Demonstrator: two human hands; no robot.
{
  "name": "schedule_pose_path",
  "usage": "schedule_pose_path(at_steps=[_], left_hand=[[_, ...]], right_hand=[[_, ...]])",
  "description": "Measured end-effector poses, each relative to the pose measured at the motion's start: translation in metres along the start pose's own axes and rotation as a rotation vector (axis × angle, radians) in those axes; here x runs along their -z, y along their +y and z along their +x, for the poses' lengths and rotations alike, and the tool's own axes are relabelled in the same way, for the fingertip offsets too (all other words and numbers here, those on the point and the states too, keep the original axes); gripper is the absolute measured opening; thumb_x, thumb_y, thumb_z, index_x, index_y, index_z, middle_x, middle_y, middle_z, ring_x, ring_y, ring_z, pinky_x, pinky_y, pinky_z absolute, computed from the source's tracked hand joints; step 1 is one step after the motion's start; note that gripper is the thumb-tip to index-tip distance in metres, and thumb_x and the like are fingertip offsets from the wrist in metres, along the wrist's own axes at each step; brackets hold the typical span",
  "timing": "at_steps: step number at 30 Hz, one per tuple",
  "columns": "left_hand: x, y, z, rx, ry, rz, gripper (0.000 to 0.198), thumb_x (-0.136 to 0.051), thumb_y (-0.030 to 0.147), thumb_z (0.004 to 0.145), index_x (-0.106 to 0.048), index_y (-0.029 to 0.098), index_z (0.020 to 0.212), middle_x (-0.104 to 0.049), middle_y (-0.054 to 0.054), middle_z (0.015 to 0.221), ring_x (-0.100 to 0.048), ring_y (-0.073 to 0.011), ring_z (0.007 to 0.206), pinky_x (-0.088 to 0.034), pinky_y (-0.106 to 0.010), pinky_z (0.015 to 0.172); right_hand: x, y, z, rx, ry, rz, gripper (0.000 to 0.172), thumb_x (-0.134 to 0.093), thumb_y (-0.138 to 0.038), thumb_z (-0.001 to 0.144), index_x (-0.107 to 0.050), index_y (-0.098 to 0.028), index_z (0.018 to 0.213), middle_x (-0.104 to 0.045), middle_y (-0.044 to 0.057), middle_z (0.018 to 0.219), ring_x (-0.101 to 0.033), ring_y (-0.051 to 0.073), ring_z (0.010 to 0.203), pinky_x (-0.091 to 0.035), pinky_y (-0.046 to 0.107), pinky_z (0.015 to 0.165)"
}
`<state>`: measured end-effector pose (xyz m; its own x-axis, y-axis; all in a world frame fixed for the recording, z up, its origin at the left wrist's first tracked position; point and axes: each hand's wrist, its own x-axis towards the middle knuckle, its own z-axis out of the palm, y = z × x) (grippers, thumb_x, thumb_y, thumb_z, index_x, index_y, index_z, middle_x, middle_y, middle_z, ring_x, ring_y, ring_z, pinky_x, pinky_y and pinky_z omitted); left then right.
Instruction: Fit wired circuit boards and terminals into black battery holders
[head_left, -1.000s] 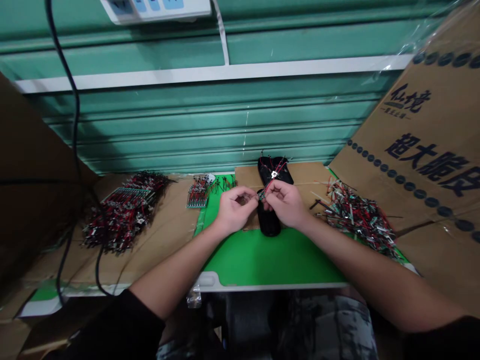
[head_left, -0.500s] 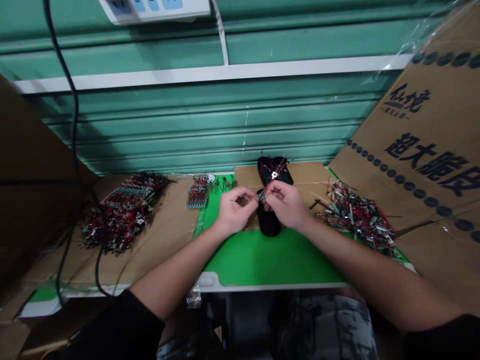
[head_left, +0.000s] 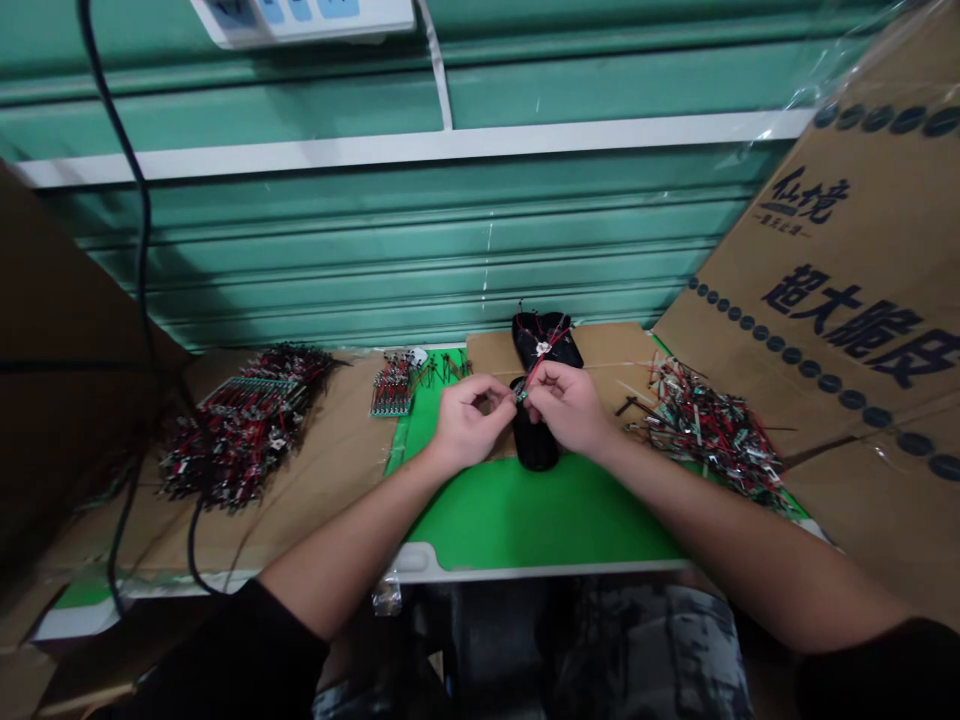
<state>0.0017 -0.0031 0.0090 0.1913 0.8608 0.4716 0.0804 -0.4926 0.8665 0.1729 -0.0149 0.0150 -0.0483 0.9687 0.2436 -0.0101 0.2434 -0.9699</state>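
My left hand (head_left: 474,422) and my right hand (head_left: 568,410) meet fingertip to fingertip above the middle of the board. Pinched between them is a small green circuit board (head_left: 521,395), mostly hidden by the fingers. Red wires (head_left: 533,374) run up from my right fingertips toward a small white piece (head_left: 542,349). Just below the hands lies a rounded black object (head_left: 535,452), its upper part covered by the fingers. Behind them, a wider black holder (head_left: 561,342) has several red and black wires lying over it.
A big heap of wired circuit boards (head_left: 232,440) lies on cardboard at left. Nearer stands a small panel of wired boards (head_left: 391,385). A loose wired pile (head_left: 716,430) is at right, beside a cardboard box (head_left: 847,300). A black cable (head_left: 142,220) hangs at left.
Both hands keep their pinch in nearly the same place. The white piece on the wires has shifted slightly left, and the whole view has moved a little.
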Motion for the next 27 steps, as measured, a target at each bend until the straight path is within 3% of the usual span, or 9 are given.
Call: schedule_pose_path(at_steps=[11,20,24,27], left_hand=[[0.003,-0.001,0.005,0.111,0.039,-0.068,0.019,-0.079,0.034,0.078,-0.072,0.018,0.071,-0.069,-0.001,0.063,-0.056,-0.0124,0.055,-0.044,-0.025,0.055],[0.010,-0.003,0.014,0.203,0.189,-0.118,0.016,-0.078,0.034,0.075,-0.075,0.018,0.076,-0.070,-0.002,0.064,-0.060,-0.0139,0.057,-0.048,-0.026,0.058],[0.011,-0.006,0.016,0.234,0.220,-0.160,0.015,-0.077,0.032,0.074,-0.076,0.018,0.076,-0.071,-0.002,0.065,-0.061,-0.0134,0.057,-0.049,-0.026,0.059],[0.011,-0.010,0.017,0.264,0.253,-0.141,0.015,-0.077,0.031,0.074,-0.078,0.017,0.079,-0.073,-0.002,0.068,-0.059,-0.0126,0.055,-0.048,-0.025,0.057]], right_hand=[[0.003,-0.002,-0.002,-0.038,-0.074,-0.058,0.010,-0.063,-0.029,0.074,-0.058,-0.022,0.068,-0.062,-0.003,0.058,-0.054,0.011,0.048,-0.040,0.023,0.047],[0.011,-0.004,-0.007,0.000,-0.355,-0.172,0.010,-0.065,-0.026,0.076,-0.060,-0.022,0.068,-0.061,-0.002,0.062,-0.054,0.013,0.055,-0.039,0.024,0.053],[0.010,-0.005,-0.008,-0.009,-0.395,-0.172,0.010,-0.064,-0.025,0.076,-0.058,-0.021,0.069,-0.055,-0.004,0.061,-0.048,0.011,0.053,-0.033,0.022,0.050],[0.010,-0.008,-0.009,0.007,-0.429,-0.186,0.011,-0.063,-0.025,0.077,-0.058,-0.021,0.068,-0.063,-0.001,0.067,-0.053,0.012,0.057,-0.038,0.023,0.053]])
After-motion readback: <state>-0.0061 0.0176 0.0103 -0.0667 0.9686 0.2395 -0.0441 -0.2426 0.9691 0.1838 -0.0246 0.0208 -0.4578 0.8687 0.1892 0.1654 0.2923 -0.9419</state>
